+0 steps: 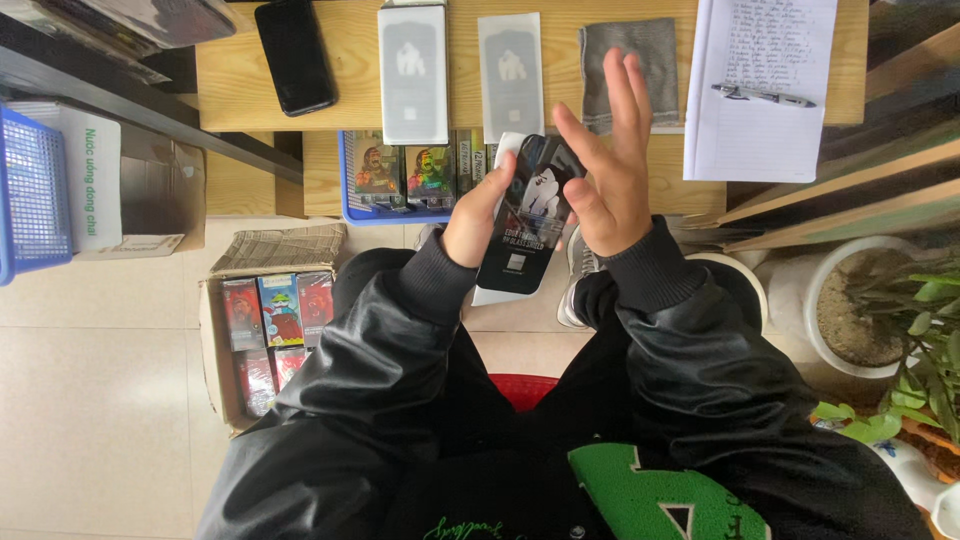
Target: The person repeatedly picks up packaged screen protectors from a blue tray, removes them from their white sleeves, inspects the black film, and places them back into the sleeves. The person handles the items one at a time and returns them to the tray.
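Note:
My left hand grips the left edge of a flat black package with a picture on its front, holding it upright over my lap. A white sheet shows behind the package's lower edge. My right hand rests against the package's right edge with its fingers stretched straight and apart, pointing away from me. Both arms wear black jacket sleeves.
A wooden table holds a black phone, two flat grey packages, a grey cloth and a notepad with a pen. A blue tray and a cardboard box hold small colourful boxes. A potted plant stands at right.

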